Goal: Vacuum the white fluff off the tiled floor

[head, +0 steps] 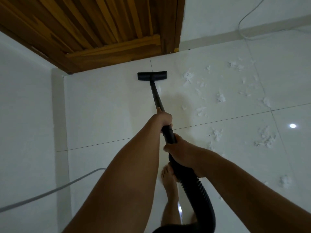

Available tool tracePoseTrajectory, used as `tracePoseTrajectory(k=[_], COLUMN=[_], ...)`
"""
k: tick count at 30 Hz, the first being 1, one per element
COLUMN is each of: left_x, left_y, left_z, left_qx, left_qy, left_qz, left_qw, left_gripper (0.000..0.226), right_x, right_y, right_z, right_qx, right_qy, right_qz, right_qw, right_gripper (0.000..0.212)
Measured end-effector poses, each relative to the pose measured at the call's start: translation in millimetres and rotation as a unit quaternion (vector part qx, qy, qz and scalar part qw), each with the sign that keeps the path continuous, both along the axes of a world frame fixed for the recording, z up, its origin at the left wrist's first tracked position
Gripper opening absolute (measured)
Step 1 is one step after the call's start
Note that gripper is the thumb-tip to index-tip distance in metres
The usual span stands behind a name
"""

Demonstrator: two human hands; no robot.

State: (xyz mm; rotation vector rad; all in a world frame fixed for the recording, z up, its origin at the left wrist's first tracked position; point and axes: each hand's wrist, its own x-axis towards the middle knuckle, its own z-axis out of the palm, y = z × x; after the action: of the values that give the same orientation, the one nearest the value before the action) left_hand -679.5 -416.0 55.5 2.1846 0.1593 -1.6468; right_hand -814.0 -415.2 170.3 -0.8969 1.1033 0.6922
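My left hand (164, 118) is curled tightly round the black vacuum wand (156, 96), fingers wrapped closed on the tube. Just behind it, my right hand (178, 148) grips the thicker black handle where the ribbed hose (200, 190) joins, fingers and thumb closed round it. The wand runs forward and down from my hands to the flat black floor head (152, 75), which rests on the glossy white tiled floor (104, 106) close to the foot of a wooden door (101, 27). The head sits on bare tile. The white fluff (188, 77) lies to its right, in loose scraps and small clumps scattered across several tiles, the nearest just beside the head and the farthest well apart from it. The hose curls down past my bare foot (169, 180). A grey cord (50, 190) crosses the floor at my left, and a thin white cable (242, 19) trails along the far wall. I judge most of the fluff is still to be collected. A fast sideways sweep might push the light scraps away instead of sucking them up, a hard push forward could knock the door, and the hose by my foot could trip me.
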Motion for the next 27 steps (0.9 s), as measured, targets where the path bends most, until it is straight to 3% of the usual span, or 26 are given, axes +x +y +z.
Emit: tracePoseTrajectory(k=[12,27], left_x=[50.3,69.1], left_y=[-30.6,-40.3], left_z=[-4.4,-48.2], left_qx=[-0.026,-0.061], left_qy=[0.008,-0.002], left_qz=[0.043,0.059], left_qw=[0.999,0.996], left_gripper=[0.077,0.080], right_x=[53.1,68.8], right_y=[-29.4,-33.3], right_z=[1.0,-43.3], right_qx=[-0.010,-0.053], right_qy=[0.014,0.010], right_qz=[-0.002,0.019], right_qw=[1.000,0.998], right_gripper=[0.044,0.061])
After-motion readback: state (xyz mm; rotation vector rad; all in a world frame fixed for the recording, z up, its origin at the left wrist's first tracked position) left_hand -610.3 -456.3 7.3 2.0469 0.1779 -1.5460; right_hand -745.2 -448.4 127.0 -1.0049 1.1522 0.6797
